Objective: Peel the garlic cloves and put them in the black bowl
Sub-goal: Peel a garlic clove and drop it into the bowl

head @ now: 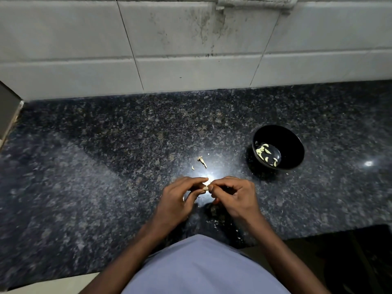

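Both hands meet over the middle of the dark granite counter (106,166). My left hand (180,198) pinches a small pale garlic clove (205,186) between thumb and fingers. My right hand (233,194) pinches the same clove's right end with its fingertips, the other fingers curled. The black bowl (294,149) stands to the upper right of my hands and holds several peeled cloves (266,153) on its bottom.
A garlic stem piece (202,161) and a small clove bit (193,167) lie on the counter just beyond my hands. Flakes of skin (215,212) are scattered under my right wrist. A white tiled wall (191,49) closes the back.
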